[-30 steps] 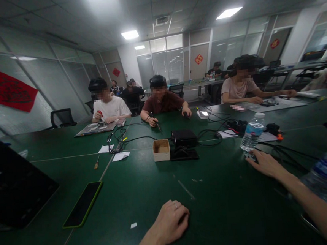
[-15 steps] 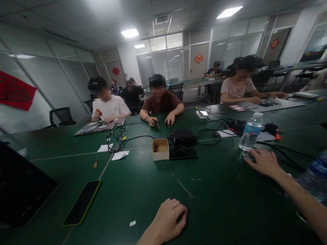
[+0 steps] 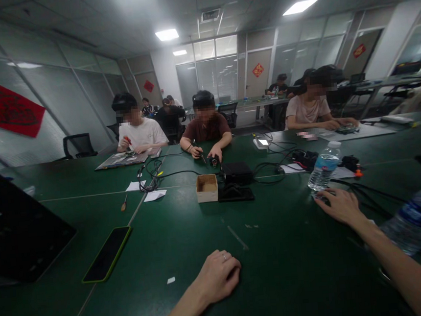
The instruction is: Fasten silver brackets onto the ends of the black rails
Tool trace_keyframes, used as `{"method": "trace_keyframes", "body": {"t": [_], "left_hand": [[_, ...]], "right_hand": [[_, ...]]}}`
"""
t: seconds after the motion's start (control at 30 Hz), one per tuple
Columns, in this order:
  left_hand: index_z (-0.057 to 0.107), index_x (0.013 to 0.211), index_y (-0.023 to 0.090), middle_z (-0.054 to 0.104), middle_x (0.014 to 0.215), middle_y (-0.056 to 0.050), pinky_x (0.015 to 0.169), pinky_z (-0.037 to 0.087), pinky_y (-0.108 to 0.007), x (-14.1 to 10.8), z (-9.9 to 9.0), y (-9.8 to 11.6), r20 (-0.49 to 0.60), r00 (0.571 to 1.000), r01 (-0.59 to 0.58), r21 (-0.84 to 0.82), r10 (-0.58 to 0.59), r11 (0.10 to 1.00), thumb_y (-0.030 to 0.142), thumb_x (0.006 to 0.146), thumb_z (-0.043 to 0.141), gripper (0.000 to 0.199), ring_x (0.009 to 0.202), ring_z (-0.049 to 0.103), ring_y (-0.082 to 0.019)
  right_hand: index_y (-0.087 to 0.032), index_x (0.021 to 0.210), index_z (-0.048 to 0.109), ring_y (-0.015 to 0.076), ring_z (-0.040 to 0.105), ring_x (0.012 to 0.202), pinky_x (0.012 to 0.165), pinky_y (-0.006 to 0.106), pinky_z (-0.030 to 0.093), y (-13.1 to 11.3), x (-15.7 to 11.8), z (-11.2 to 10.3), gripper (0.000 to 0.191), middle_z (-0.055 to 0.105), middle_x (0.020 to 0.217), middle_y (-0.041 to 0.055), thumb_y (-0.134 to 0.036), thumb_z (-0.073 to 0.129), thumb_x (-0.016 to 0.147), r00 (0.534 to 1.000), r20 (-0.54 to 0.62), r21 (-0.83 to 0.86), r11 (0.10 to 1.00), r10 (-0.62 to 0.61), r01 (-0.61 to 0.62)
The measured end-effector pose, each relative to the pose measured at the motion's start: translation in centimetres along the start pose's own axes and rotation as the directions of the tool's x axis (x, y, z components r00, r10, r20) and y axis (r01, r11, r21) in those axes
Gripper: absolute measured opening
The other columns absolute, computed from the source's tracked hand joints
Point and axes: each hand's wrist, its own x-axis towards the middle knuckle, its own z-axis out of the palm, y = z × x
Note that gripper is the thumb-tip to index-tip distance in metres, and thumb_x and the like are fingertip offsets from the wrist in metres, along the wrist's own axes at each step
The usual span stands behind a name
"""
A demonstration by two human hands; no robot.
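My left hand [image 3: 221, 276] rests palm down on the green table [image 3: 279, 270], its fingers curled under and closed, with a ring on one finger. Nothing shows in it. At the right, my right hand [image 3: 339, 205] reaches forward with thumb and fingers bent around a small dark and grey object [image 3: 322, 199], too small and partly covered to name. Just beyond those fingertips stands a clear water bottle [image 3: 324, 165] with a blue label. A larger water bottle [image 3: 418, 218] is beside my right forearm.
A cardboard box [image 3: 206, 189] and a black device [image 3: 236, 173] stand mid-table. A phone [image 3: 107, 254], a screwdriver [image 3: 124, 204] and a black HP device [image 3: 13, 224] are on the left. Cables [image 3: 267, 175] run across the table. Several people sit opposite.
The view has tipped down slightly. My left hand stays in place, and my right fingers have shifted a little around the small object. Opposite, the middle person's hand has moved onto a dark item.
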Motion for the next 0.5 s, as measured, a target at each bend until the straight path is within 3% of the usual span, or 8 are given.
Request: {"method": "trace_keyframes", "body": {"t": [0.23, 0.5], "left_hand": [[0.06, 0.092, 0.019, 0.064, 0.083, -0.003, 0.068, 0.04, -0.028, 0.3, -0.48, 0.41, -0.007, 1.0, -0.023, 0.035, 0.023, 0.999, 0.015, 0.088, 0.048, 0.013, 0.076, 0.058, -0.017], [0.06, 0.091, 0.019, 0.065, 0.082, -0.003, 0.068, 0.04, -0.027, 0.42, -0.64, 0.6, -0.011, 1.0, -0.018, 0.031, 0.019, 0.999, 0.016, 0.088, 0.047, 0.014, 0.075, 0.058, -0.017]], "right_hand": [[-0.021, 0.106, 0.068, 0.0352, 0.049, 0.117, 0.096, 0.053, 0.037, -0.35, -0.15, -0.58, 0.04, 0.055, 0.128, 0.0146, -0.045, 0.041, 0.09, 0.999, 0.045, -0.012, 1.0, -0.003, 0.004], [-0.015, 0.11, 0.065, 0.0332, 0.056, 0.105, 0.091, 0.044, 0.045, -0.16, -0.18, -0.14, 0.039, 0.06, 0.117, 0.0171, -0.04, 0.045, 0.088, 0.999, -0.029, 0.006, 1.0, -0.019, 0.019]]}}
